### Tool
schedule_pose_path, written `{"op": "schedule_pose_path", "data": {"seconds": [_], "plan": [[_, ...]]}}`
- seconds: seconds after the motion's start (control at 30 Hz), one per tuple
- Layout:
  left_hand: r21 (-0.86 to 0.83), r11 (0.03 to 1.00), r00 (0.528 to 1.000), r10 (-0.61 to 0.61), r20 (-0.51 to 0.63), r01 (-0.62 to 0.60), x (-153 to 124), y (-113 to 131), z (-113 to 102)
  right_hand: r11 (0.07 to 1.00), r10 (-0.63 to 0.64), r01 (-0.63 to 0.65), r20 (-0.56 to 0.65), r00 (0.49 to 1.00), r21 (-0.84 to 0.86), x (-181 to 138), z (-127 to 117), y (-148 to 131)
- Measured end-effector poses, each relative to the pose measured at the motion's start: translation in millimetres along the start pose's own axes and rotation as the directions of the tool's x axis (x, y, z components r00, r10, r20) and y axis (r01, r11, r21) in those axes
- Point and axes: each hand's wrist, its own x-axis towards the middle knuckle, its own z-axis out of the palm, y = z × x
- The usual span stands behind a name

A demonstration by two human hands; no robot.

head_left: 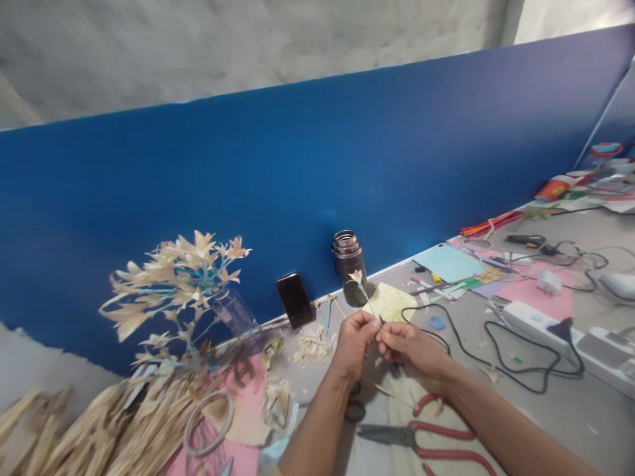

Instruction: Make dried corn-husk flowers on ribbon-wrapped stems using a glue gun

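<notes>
A long blue partition board (307, 165) is set upright along the far edge of the grey work table (570, 410), and a second blue panel (612, 119) is joined to it at the far right corner. Behind the partition a rough grey plastered wall (248, 46) is seen. A paler, brighter patch of wall (570, 16) is lit at the upper right.

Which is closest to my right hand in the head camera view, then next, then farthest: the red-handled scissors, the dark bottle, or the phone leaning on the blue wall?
From the right hand:
1. Red-handled scissors, just below the wrist on the table.
2. Dark bottle, up and left, against the blue wall.
3. Phone, farther left, leaning on that wall.
</notes>
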Motion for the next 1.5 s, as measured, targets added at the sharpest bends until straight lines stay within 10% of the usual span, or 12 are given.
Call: {"op": "schedule_pose_path", "data": {"seconds": [0.3,1.13,1.5], "plan": [[0.338,0.928,0.963,0.220,-0.153,-0.158,-1,1,5,0.978,-0.119,0.100,-0.093,0.989,-0.183,1,-2,-3],[-0.004,0.998,0.998,-0.066,0.022,0.066,-23,9,-12,0.976,0.141,-0.168,0.187,0.972,0.140,-8,5,4],[0.346,0.938,0.971,0.100,-0.217,-0.020,-19,3,-7,0.993,-0.064,0.050,-0.136,0.989,-0.104,-7,12,-2]]}}
